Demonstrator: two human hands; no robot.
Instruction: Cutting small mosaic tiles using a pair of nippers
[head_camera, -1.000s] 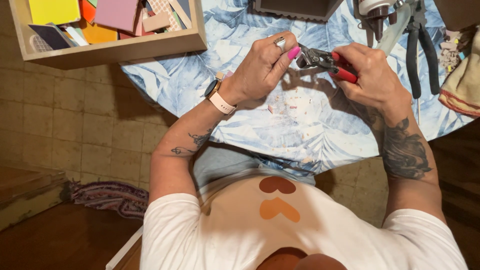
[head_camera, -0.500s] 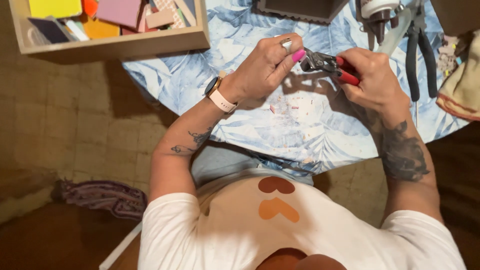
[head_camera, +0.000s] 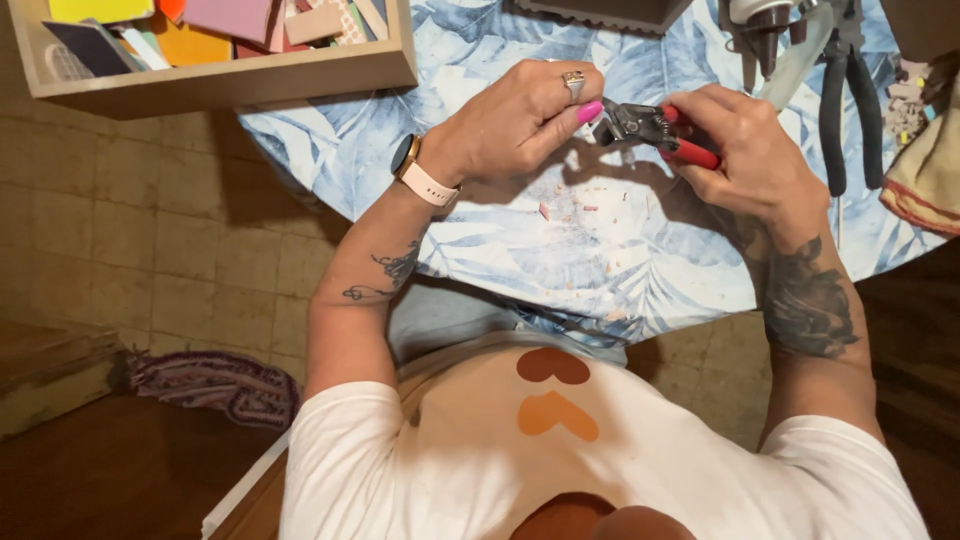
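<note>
Wooden tray of coloured flat tiles (head_camera: 240, 75) sits far left on the leaf-print surface (head_camera: 500, 240). Left hand (head_camera: 515, 120) pinches sth tiny, hidden, at the nipper head. Right hand (head_camera: 755, 150) squeezes red-handled metal nippers (head_camera: 655, 128): stiff, hefty; hold by handles.

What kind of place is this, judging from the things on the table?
Probably a home craft corner. The right hand works red-handled nippers, small chips lie on the leaf-print tablecloth, and a wooden box holds coloured tile pieces.
</note>
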